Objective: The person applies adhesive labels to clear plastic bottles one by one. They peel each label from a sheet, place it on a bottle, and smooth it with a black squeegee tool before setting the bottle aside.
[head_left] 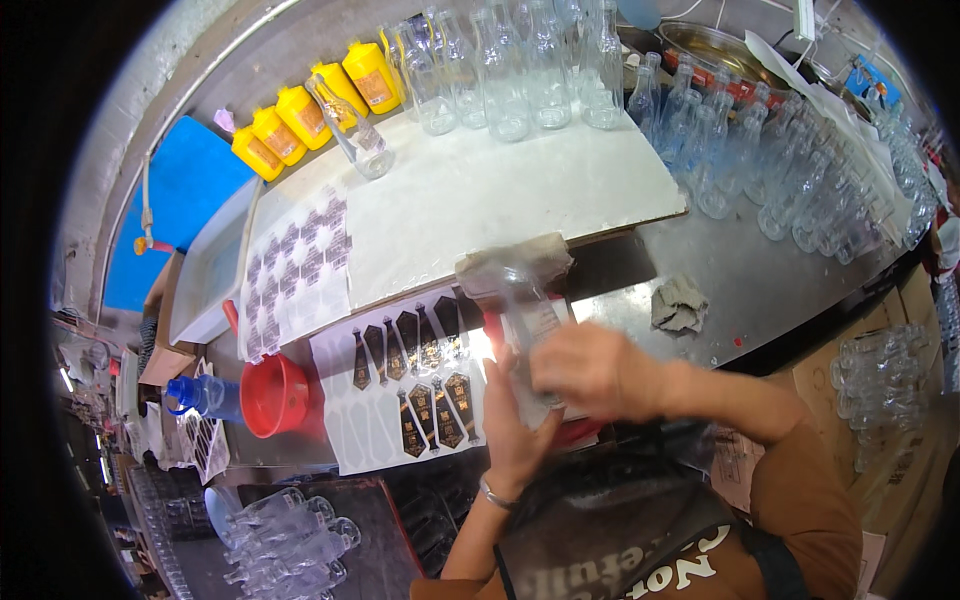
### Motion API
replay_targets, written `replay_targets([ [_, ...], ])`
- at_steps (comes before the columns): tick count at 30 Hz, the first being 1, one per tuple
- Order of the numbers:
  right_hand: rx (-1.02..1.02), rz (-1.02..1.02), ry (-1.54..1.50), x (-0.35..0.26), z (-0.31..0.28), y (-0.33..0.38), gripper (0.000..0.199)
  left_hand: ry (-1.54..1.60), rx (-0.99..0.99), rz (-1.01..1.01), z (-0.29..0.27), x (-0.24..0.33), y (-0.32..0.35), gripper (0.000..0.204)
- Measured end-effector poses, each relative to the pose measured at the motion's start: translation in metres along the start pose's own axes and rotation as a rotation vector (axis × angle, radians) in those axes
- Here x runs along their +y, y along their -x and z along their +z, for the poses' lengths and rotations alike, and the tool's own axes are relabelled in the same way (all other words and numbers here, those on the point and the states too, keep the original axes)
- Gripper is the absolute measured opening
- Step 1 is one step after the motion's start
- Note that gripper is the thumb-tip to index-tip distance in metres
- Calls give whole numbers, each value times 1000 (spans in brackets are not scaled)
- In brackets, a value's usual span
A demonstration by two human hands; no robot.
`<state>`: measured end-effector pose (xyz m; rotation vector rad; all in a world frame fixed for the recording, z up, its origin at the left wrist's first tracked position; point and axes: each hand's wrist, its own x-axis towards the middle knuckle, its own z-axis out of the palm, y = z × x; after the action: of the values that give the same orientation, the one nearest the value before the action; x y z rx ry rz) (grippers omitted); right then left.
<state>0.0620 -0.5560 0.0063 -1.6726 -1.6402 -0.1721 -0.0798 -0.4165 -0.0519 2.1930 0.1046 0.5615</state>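
Observation:
In front of me a clear glass bottle [521,318] lies tilted, its far end on a folded beige cloth [550,255]. My left hand [515,425] is closed around its near end from the left. Against the bottle's right side is my right hand [592,370], curled and smeared by motion; what its fingers hold, if anything, is hidden. Just left of the bottle lies a white sheet [355,425] of black-and-gold, bottle-shaped labels [420,335]. Something red [580,432] shows beneath my hands.
A white board [480,190] bears many upright bottles [505,80] and one labelled bottle [355,130]. Yellow containers [300,115] line the back left. A red bucket [272,395] and blue-capped jug [210,395] stand left. Crumpled cloth [680,303] lies right, before more bottles [735,140].

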Motion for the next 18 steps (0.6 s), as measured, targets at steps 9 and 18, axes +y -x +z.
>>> replay_targets([
  [9, 308, 191, -153, 29, -10, 1, 16, -60, 40, -44, 2, 3, 6, 119],
  [18, 392, 285, -144, 50, -18, -8, 10, -144, -54, -74, 6, 23, -11, 126],
])
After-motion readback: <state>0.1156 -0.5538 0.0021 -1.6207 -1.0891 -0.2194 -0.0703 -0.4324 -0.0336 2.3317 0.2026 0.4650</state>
